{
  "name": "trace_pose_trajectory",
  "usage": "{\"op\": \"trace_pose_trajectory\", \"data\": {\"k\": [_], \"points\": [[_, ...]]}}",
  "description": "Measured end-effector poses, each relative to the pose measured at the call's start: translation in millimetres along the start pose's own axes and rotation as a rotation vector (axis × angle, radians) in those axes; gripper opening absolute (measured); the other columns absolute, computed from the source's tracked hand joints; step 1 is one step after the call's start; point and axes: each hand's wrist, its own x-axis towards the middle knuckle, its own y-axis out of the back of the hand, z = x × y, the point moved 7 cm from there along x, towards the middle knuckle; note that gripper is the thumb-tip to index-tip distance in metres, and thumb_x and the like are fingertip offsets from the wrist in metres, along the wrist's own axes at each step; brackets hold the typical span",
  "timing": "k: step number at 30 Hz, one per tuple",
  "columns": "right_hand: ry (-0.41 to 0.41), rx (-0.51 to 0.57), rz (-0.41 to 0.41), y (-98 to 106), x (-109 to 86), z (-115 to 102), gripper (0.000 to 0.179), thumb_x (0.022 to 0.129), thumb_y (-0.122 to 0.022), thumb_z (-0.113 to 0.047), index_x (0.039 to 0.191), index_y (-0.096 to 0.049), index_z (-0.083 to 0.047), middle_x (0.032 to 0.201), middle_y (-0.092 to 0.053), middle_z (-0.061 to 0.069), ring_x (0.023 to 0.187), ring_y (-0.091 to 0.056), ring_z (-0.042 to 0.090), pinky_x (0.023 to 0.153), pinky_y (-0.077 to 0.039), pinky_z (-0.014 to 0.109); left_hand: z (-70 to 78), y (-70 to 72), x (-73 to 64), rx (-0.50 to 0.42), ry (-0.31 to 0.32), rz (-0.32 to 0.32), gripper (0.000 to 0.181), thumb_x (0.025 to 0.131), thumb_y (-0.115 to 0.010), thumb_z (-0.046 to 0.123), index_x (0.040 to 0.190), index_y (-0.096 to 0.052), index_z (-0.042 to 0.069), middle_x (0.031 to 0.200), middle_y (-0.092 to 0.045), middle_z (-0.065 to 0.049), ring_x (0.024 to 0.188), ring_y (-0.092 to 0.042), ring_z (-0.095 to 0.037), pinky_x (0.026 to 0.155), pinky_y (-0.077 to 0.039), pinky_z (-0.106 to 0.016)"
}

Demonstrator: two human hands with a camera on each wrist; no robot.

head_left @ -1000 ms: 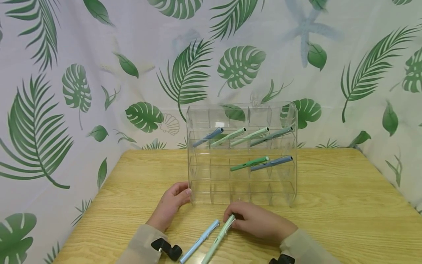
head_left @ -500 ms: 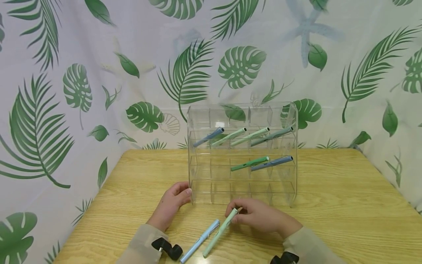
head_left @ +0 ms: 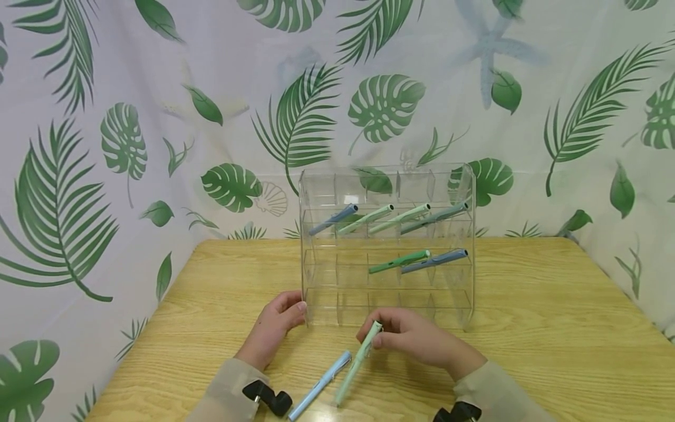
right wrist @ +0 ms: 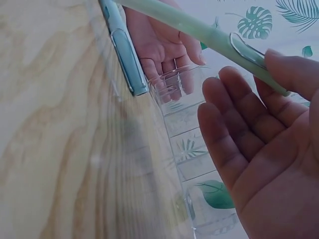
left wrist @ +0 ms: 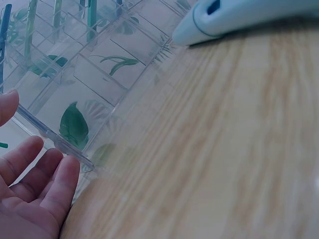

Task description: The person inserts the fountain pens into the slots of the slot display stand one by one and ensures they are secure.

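A clear acrylic pen rack (head_left: 320,298) with rows of compartments stands upright on the table. My left hand (head_left: 271,329) holds its lower left edge, thumb in front and fingers behind the side panel (left wrist: 55,137). In front of the rack, my right hand (head_left: 419,341) pinches a pale green pen (head_left: 358,364) near its clip end between thumb and index finger. The pen slants, its far end toward the table; the other fingers (right wrist: 224,137) stay clear of it. To its left a light blue pen (head_left: 319,387) lies on the wood.
Several pens rest slanted in the rack: a blue pen (head_left: 333,220), two pale green ones and a grey-green pen (head_left: 435,218) in one row, a green pen (head_left: 399,261) and a grey-blue pen (head_left: 435,261) lower. A leaf-patterned cloth (head_left: 211,140) hangs behind the table (head_left: 554,328).
My right hand has raised the pale green pen off the table and moved it slightly toward the rack. My left hand and the light blue pen have kept their places.
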Motion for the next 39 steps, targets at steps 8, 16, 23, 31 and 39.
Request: {"op": "trace_pose_trajectory", "data": {"k": [8,16,23,31,39], "points": [[0.046,0.073,0.002,0,0.3,-8,0.019,0.107,-0.052,-0.012,0.118,-0.060,0.002,0.123,-0.065,0.022,0.111,-0.064,0.032,0.090,-0.056,0.050,-0.2,-1.4,-1.8,0.014,0.013,-0.015,0.057,0.103,-0.061,0.037,0.145,-0.050,0.000,0.142,-0.053,-0.018,0.127,-0.055,-0.032,0.103,-0.050,-0.041],[0.058,0.108,0.081,8,-2.8,-20,0.027,0.109,-0.049,-0.016,0.126,-0.053,0.005,0.124,-0.065,0.026,0.112,-0.065,0.032,0.090,-0.057,0.048,1.8,-2.1,-0.9,0.003,0.006,-0.007,0.054,0.103,-0.062,0.033,0.143,-0.051,-0.001,0.141,-0.054,-0.019,0.126,-0.055,-0.032,0.103,-0.050,-0.041],[0.088,0.093,0.192,20,-5.8,-31,0.031,0.109,-0.050,-0.018,0.130,-0.052,0.004,0.125,-0.065,0.027,0.114,-0.066,0.032,0.091,-0.056,0.048,0.8,-2.1,-1.0,0.017,0.005,-0.015,0.057,0.103,-0.061,0.036,0.144,-0.050,-0.001,0.142,-0.054,-0.019,0.126,-0.055,-0.032,0.103,-0.050,-0.042],[0.133,0.074,0.304,30,-5.0,-45,0.028,0.109,-0.049,-0.017,0.129,-0.053,0.002,0.126,-0.065,0.022,0.115,-0.065,0.031,0.093,-0.057,0.041,0.3,-2.0,-0.1,0.006,0.005,-0.014,0.053,0.103,-0.061,0.033,0.143,-0.051,-0.001,0.141,-0.054,-0.018,0.126,-0.056,-0.031,0.103,-0.050,-0.041],[0.159,0.102,0.433,41,-4.2,-55,0.035,0.108,-0.053,-0.016,0.134,-0.048,0.006,0.127,-0.064,0.021,0.116,-0.064,0.029,0.095,-0.056,0.041,-2.2,-0.3,1.8,0.008,0.006,-0.010,0.053,0.103,-0.061,0.034,0.143,-0.051,0.000,0.141,-0.054,-0.018,0.125,-0.056,-0.031,0.102,-0.051,-0.040]]}}
